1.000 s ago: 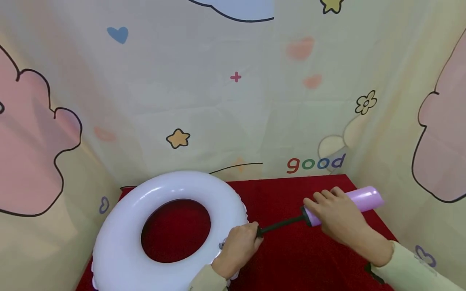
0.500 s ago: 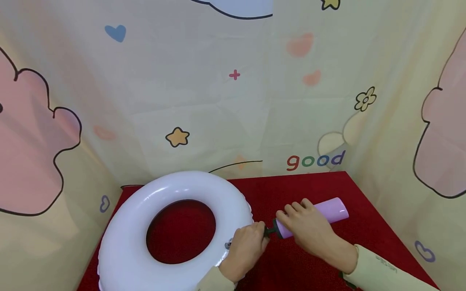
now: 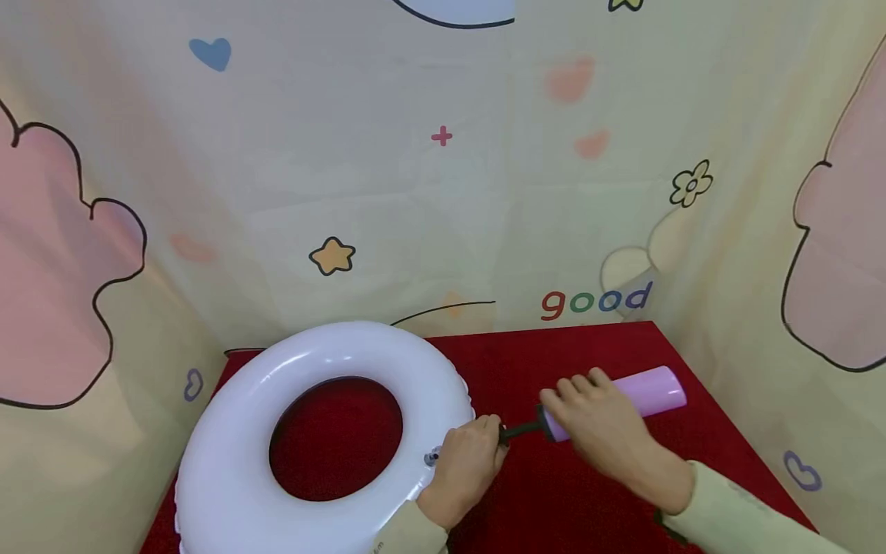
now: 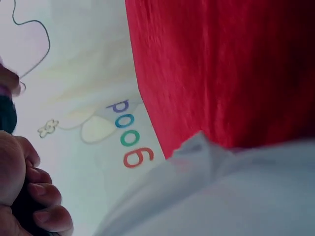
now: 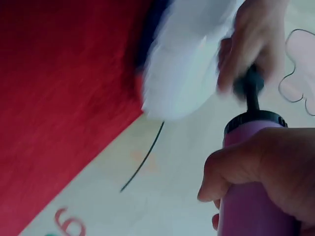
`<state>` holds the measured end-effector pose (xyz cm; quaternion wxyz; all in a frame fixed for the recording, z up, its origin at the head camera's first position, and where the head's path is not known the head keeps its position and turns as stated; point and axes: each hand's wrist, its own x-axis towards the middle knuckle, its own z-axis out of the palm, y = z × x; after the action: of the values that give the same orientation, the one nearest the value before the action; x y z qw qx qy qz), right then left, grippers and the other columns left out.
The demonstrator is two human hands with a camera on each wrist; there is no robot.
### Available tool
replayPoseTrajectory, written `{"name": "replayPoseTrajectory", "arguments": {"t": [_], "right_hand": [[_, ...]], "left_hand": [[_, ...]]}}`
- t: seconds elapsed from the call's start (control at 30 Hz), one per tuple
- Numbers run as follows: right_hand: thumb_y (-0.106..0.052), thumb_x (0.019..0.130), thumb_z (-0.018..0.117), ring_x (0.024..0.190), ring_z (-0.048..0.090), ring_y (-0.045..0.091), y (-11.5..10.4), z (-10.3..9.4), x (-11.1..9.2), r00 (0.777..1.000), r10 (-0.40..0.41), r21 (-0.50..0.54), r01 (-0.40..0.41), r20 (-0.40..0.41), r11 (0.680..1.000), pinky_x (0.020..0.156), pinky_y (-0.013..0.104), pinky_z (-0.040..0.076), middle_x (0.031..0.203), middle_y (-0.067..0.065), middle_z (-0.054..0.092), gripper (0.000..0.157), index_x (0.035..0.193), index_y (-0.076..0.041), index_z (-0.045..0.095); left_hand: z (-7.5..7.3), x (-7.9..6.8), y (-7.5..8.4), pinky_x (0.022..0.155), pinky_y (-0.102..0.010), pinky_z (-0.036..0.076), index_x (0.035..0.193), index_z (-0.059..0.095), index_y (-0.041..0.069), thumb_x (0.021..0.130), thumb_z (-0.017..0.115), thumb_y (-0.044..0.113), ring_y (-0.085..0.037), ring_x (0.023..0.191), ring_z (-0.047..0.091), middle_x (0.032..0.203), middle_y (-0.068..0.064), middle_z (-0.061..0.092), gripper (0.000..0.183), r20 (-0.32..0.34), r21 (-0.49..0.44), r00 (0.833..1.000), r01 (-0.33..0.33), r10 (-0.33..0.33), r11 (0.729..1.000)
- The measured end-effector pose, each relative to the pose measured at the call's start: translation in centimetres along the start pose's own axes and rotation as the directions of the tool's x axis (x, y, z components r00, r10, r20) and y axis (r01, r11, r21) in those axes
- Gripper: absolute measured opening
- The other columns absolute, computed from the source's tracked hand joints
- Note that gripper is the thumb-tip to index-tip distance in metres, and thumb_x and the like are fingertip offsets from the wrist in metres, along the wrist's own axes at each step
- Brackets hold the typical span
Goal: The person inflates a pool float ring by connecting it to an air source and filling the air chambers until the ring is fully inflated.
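Observation:
My right hand [image 3: 602, 423] grips the purple barrel of a hand pump [image 3: 654, 390], its fingers wrapped round the body in the right wrist view too. My left hand [image 3: 467, 465] holds the pump's black handle [image 4: 29, 211], with fingers curled round it. Between the hands a short length of black rod [image 3: 524, 431] shows. A white inflated swim ring [image 3: 228, 462] lies to the left, and the left hand is right by its near-right side. Next to that hand a small clear valve [image 3: 432, 456] sits on the ring.
Under everything is a red cloth-covered table [image 3: 526, 508]. A pale printed curtain [image 3: 388, 177] stands along the back and both sides, with the word "good" [image 3: 597, 300] near the table's far edge.
The right hand and pump barrel first moved left towards the left hand, shortening the exposed rod, then slid back slightly to the right. The left hand has stayed nearly in place.

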<state>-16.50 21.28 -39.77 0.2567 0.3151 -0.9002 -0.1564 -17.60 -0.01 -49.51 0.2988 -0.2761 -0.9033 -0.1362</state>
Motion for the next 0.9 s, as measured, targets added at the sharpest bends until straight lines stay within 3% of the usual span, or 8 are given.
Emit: {"name": "replayPoseTrajectory", "arguments": {"t": [0.13,0.27,0.43,0.57,0.73,0.9], "right_hand": [[-0.019,0.058,0.082,0.065,0.057,0.023,-3.2,1.3,1.7,0.999,-0.025,-0.022,0.024,-0.045,0.999,0.066,0.035,0.038,0.071,0.006,0.057,0.041,0.084,-0.013,0.051],[-0.018,0.054,0.084,0.067,0.057,0.023,-4.1,1.5,2.3,0.999,-0.014,-0.019,0.013,-0.039,1.000,0.068,0.035,0.039,0.072,0.006,0.058,0.044,0.085,-0.013,0.053],[-0.024,0.052,0.086,0.074,0.061,0.022,-4.2,1.4,2.4,0.999,0.002,0.025,-0.003,0.043,1.000,0.070,0.036,0.042,0.080,0.005,0.062,0.052,0.093,-0.015,0.054],[-0.029,0.050,0.087,0.077,0.063,0.022,-4.1,1.3,2.7,0.996,0.021,0.025,-0.023,0.081,0.999,0.071,0.038,0.044,0.085,0.005,0.065,0.056,0.096,-0.016,0.056],[-0.028,0.050,0.087,0.079,0.063,0.022,-3.4,0.8,2.7,0.994,0.019,0.034,-0.023,0.105,0.999,0.072,0.039,0.044,0.086,0.004,0.066,0.056,0.097,-0.017,0.057],[-0.026,0.050,0.087,0.084,0.063,0.023,-1.4,-0.4,1.7,0.989,0.021,0.046,-0.028,0.144,0.999,0.075,0.040,0.044,0.090,0.004,0.066,0.060,0.101,-0.018,0.056]], "left_hand": [[0.3,0.3,0.5,0.043,-0.023,0.040,0.069,0.048,0.016,0.074,0.070,0.019,-0.009,0.051,0.055,0.057,0.007,0.051,0.022,-0.016,0.022,1.000,-0.005,0.005,1.000],[0.4,0.5,0.7,0.044,-0.023,0.038,0.070,0.049,0.015,0.076,0.068,0.018,-0.009,0.054,0.055,0.060,0.006,0.052,0.020,-0.013,0.023,1.000,0.015,-0.015,1.000],[-0.2,-0.5,1.3,0.060,-0.023,0.037,0.085,0.052,0.013,0.075,0.068,0.020,-0.013,0.071,0.051,0.078,0.003,0.053,0.020,-0.032,0.130,0.995,0.103,-0.100,0.986],[-0.2,-1.4,2.2,0.070,-0.027,0.036,0.099,0.053,0.011,0.081,0.059,0.021,-0.015,0.082,0.048,0.093,0.001,0.053,0.022,-0.076,0.209,0.991,0.127,-0.114,0.970],[0.0,-1.5,2.2,0.066,-0.023,0.029,0.092,0.051,0.013,0.088,0.052,0.024,-0.015,0.077,0.043,0.085,0.001,0.047,0.012,-0.097,0.218,0.990,0.124,-0.105,0.968],[-0.3,-1.5,1.6,0.063,-0.020,0.023,0.089,0.049,0.013,0.086,0.058,0.024,-0.014,0.074,0.041,0.081,0.001,0.045,0.013,-0.099,0.181,0.992,0.093,-0.076,0.979]]}}
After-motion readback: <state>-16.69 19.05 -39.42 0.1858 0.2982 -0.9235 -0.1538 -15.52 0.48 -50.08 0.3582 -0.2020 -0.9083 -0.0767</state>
